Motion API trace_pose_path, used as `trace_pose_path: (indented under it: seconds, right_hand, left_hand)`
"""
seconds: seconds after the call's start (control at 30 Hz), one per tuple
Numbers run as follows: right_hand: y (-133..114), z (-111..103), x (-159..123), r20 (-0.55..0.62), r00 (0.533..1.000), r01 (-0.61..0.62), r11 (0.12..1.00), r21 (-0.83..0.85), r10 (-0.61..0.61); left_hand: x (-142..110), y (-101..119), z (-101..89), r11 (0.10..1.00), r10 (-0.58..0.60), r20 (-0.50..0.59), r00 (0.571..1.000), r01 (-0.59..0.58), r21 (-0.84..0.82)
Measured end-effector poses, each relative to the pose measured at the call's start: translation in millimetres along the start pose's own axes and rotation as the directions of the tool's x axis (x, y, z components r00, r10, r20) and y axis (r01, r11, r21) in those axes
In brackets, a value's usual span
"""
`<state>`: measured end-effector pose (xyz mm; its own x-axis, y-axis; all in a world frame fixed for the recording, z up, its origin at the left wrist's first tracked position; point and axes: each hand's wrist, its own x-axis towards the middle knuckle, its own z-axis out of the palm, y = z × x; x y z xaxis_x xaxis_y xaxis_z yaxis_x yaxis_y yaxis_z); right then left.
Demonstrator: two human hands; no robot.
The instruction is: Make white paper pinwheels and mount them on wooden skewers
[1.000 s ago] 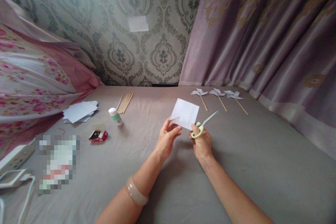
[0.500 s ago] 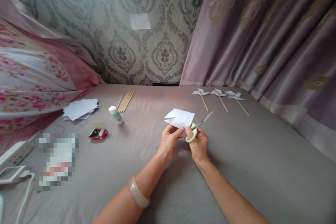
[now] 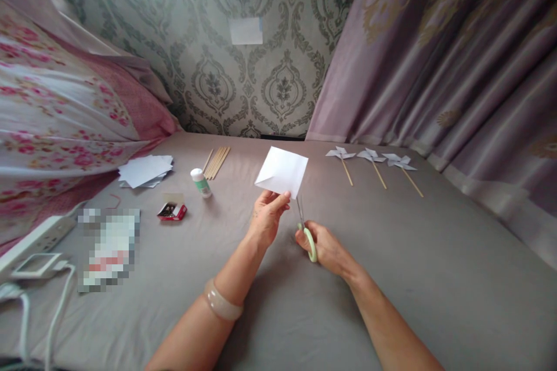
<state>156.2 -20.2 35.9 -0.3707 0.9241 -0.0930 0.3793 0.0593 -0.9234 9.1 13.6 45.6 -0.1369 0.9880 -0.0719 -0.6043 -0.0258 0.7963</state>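
Observation:
My left hand (image 3: 268, 214) pinches a square sheet of white paper (image 3: 284, 169) by its lower edge, thumb on top, and holds it raised above the cloth. A slit shows at the sheet's left corner. Light-green-handled scissors (image 3: 310, 243) are in my right hand (image 3: 324, 246), with fingers in the loops. Their blades point up toward the sheet's lower right corner; whether they touch the paper I cannot tell.
Three paper pinwheels on sticks (image 3: 372, 156) lie at the back right. On the left are a paper stack (image 3: 145, 171), wooden sticks (image 3: 217, 163), a glue bottle (image 3: 201, 183), a small red box (image 3: 172, 211) of dark bits, a blurred packet (image 3: 111, 252) and a power strip (image 3: 41, 243) with cables.
The sheet has turned and now stays in my left hand alone. My right hand has let go of it, moved lower, and swung the scissors from pointing right to pointing up toward the paper.

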Motion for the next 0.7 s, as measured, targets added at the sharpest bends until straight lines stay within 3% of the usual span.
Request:
trace_pose_path:
  seconds: [0.23, 0.7]
  right_hand:
    - [-0.8, -0.7, 1.1, -0.022, 0.999, -0.044, 0.999, 0.010, 0.044]
    - [0.4, -1.6, 0.6, -0.086, 0.994, -0.058, 0.995, 0.086, 0.065]
  left_hand:
    - [-2.5, -4.4, 2.8, 0.998, -0.059, 0.015, 0.998, 0.059, -0.020]
    - [-2.4, -0.4, 2.1, 1.000, -0.016, 0.035, 0.999, 0.016, -0.004]
